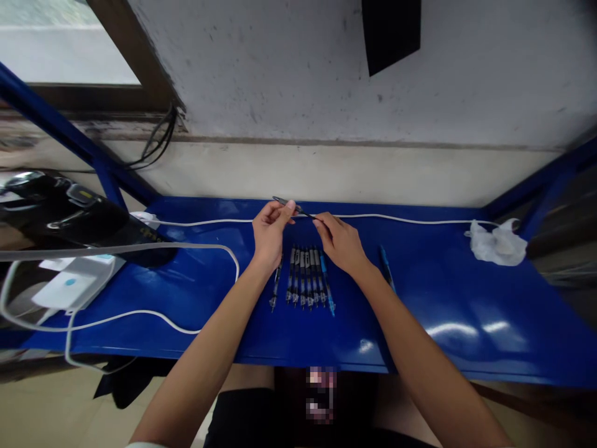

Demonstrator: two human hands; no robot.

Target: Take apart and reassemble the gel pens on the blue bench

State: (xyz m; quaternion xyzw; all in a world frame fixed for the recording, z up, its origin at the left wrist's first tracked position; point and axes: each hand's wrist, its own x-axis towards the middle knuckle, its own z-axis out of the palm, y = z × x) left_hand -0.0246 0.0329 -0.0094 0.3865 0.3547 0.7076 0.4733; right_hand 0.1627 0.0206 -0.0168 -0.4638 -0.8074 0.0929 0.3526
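Note:
Above the blue tabletop I hold a dark pen (280, 200) slantwise between both hands. My left hand (269, 233) is closed round its body, thumb on top. At the pen's thin dark lower end, my right hand (342, 241) pinches with thumb and forefinger; whether that end is the tip or a separate part I cannot tell. Below the hands lie several black pens (303, 277) side by side, with a blue pen (327, 283) at the right of the row. One black pen (276, 287) lies apart by my left wrist, and another blue pen (386, 267) beside my right forearm.
A white cable (396, 216) runs along the back of the blue table (448, 292). At left are a leaning black object (107, 227), a white box-shaped device (74, 283) and looping cables. A crumpled white plastic bag (497, 242) sits at the right end.

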